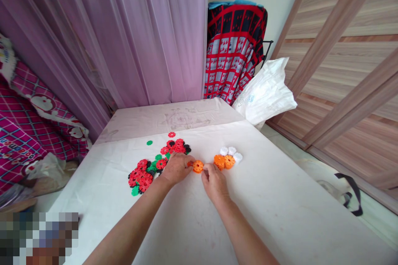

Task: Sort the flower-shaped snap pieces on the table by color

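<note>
Both of my hands meet over the middle of the cloth-covered table. Between their fingertips is an orange notched disc (198, 166). My left hand (177, 168) pinches its left side, where a bit of another orange piece shows at the fingers. My right hand (215, 182) grips the disc's right edge with thumb and finger. Just right of it lie more orange discs (229, 161), touching a few white discs (237, 157). Left of my left hand spreads a pile of red discs (145, 181) mixed with green discs (135, 191) and black ones, partly covered by that hand.
The table (280, 198) has a pale cloth. A white bag (267, 91) stands at its far right corner, by a red checked cloth (228, 49). Purple curtains (149, 33) hang behind, wooden cabinets (348, 74) stand right, and pink checked fabric (27, 132) lies left.
</note>
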Demonstrator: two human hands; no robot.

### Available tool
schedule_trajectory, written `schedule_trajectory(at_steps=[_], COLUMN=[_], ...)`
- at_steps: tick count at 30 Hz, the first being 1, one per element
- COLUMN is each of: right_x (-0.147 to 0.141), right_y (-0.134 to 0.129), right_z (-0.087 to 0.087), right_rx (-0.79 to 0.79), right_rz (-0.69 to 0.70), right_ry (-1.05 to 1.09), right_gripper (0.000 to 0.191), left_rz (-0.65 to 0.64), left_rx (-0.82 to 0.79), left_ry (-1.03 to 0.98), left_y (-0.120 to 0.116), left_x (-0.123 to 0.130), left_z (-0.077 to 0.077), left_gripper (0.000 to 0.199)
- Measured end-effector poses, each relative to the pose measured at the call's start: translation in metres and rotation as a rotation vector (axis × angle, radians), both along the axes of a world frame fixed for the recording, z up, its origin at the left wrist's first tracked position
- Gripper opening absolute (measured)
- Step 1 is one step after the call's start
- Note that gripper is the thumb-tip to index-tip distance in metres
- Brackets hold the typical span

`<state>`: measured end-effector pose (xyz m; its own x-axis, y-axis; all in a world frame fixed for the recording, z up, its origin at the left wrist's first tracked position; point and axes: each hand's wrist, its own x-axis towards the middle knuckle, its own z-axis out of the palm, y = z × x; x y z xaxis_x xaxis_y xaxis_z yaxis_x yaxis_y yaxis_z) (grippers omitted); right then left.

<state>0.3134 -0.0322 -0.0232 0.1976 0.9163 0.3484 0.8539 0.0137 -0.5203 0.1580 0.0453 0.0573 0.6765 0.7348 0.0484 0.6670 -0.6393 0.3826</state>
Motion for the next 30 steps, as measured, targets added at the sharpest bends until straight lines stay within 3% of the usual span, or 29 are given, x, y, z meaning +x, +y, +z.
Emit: schedule_trajectory(at_steps=[5, 10, 13, 17, 23, 30], right_x=[-0.003, -0.009, -0.018, -0.034, -0.041, -0.028], right_y=[-0.006, -0.001, 0.015, 0.038, 0.056, 0.062], right_z=[0.010, 0.041, 0.062, 0.079, 0.076, 0.061], right_rx=[-0.003, 0.001, -0.131, -0.358, -0.434, -0.405], right_rz=[-0.055, 0.001, 0.063, 0.083, 0.073, 0.099], right_ry=[0.005, -0.071, -0.192, -0.350, -0.407, -0.121], right_gripper=[0.023, 0.019, 0.023, 0.027, 0.033, 0.043], left_rz=[0.017, 0.225, 0.418, 0.526, 0.565, 0.570], left_rx=[0.019, 0.107, 0.192, 0.246, 0.311, 0.267], left_ry=[-0.014, -0.111, -0.201, -0.267, -0.370, -0.422], left_y=[0.007, 0.009, -0.003, -0.027, -0.042, -0.040], left_x=[-0.005, -0.033, -0.063, -0.096, -0.110, -0.108], left_z=[-0.002, -0.010, -0.024, -0.046, -0.056, -0.057], left_gripper=[0.033, 0.035, 0.035, 0.034, 0.034, 0.032])
